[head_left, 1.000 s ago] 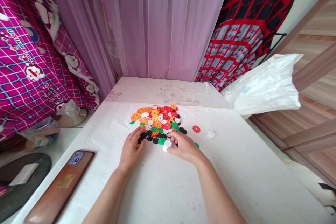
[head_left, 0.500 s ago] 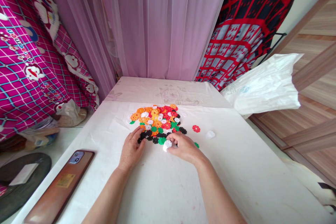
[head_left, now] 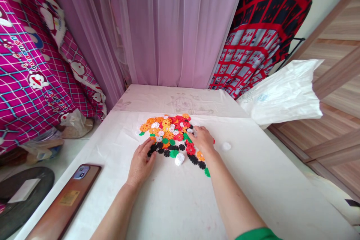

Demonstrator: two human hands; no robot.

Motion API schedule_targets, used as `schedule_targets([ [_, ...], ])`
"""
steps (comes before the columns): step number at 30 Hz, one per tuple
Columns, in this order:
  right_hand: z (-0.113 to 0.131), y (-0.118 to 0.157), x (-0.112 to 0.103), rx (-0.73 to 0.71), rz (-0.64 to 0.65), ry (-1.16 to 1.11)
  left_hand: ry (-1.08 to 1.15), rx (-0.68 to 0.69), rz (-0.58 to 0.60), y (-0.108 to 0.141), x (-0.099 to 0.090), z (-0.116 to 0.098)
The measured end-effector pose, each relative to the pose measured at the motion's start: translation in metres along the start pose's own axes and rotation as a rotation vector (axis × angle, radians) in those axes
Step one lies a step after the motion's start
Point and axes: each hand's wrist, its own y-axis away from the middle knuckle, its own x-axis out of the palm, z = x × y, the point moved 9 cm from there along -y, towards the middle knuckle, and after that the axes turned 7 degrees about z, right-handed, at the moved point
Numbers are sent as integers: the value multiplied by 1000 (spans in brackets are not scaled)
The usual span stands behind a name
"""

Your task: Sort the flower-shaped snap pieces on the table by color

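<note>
A heap of flower-shaped plastic discs in orange, red, white, green and black lies on the white-covered table. My left hand rests at the heap's left front edge, thumb and fingers apart, beside black discs. At the heap's right side, my right hand has its thumb and fingertips closed around a white flower disc. A small stack of white discs stands in front, close to a green disc. Below my right hand lie black discs and another green disc.
A brown phone lies at the table's left edge. A clear round piece is right of the heap. A white plastic bag hangs by the right edge. Purple curtains close off the back.
My right hand has let go of the white stack in front and moved up and right to the heap's right side. My left hand has stayed nearly still.
</note>
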Motion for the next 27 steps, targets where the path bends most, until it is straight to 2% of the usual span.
schedule_targets([
  [4, 3, -4, 9, 12, 79, 54, 2, 7, -13, 0, 0, 1],
  [8, 1, 5, -2, 22, 50, -17, 1, 10, -18, 0, 0, 0],
  [11, 2, 26, -10, -35, 31, -203, -5, 14, -17, 0, 0, 0],
  [15, 23, 66, -7, -221, 149, -413, -11, 19, -11, 0, 1, 0],
  [19, 42, 90, -4, -307, 217, -373, -2, 26, -10, 0, 2, 0],
  [27, 45, 91, -3, -296, 227, -275, 4, 26, -32, 0, 1, 0],
])
